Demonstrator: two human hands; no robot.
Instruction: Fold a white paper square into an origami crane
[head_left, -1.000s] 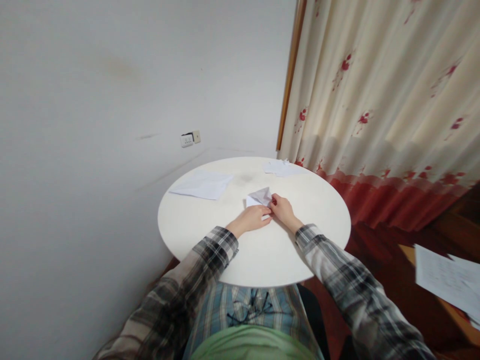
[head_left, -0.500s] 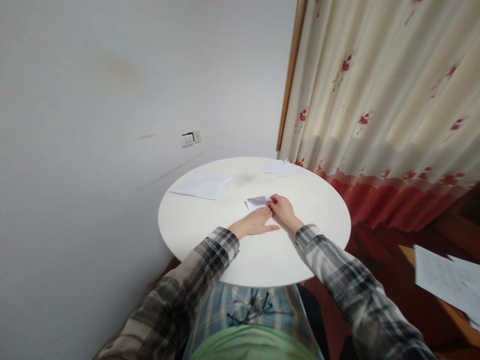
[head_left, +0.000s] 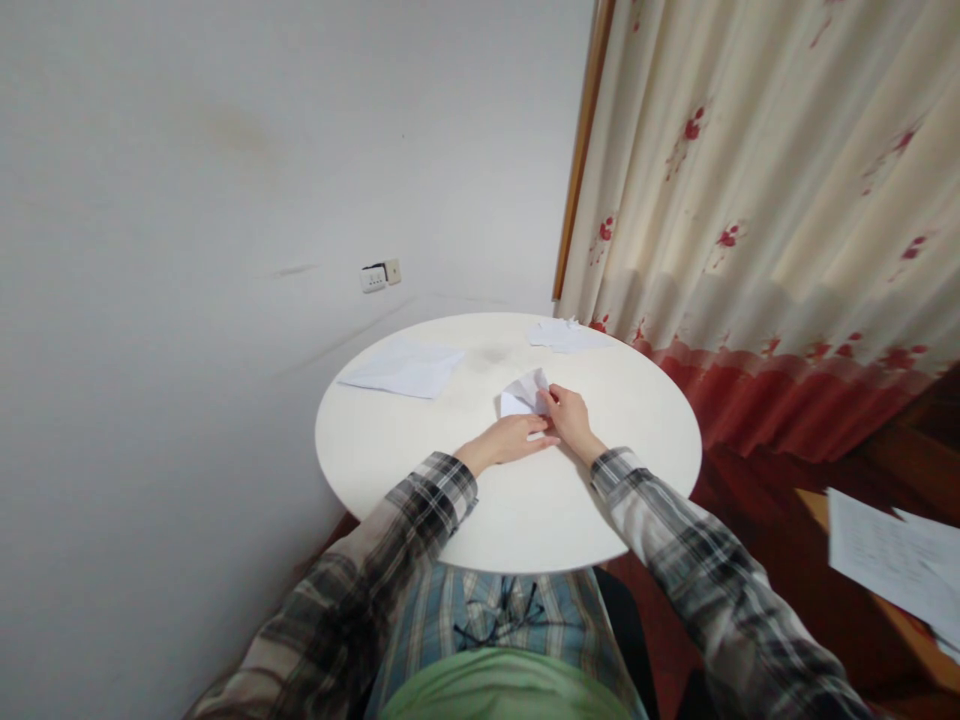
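A small folded piece of white paper (head_left: 523,394) is at the middle of the round white table (head_left: 405,440), its far right part raised off the surface. My right hand (head_left: 568,415) pinches its right edge between thumb and fingers. Along the near edge of the paper rests my left hand (head_left: 513,438), palm down, fingers stretched out to the right and thumb apart. The left fingertips lie close to the right hand and cover the paper's near edge.
White paper sheets (head_left: 409,368) lie at the table's far left, and more white paper pieces (head_left: 566,336) at the far edge. A wall with a socket (head_left: 373,279) stands behind. Curtains (head_left: 735,230) hang at right. Printed sheets (head_left: 892,560) rest on a wooden surface, lower right.
The far part of the folded paper has come up and shows more of its surface. My left hand has shifted slightly, and my right hand keeps its pinch.
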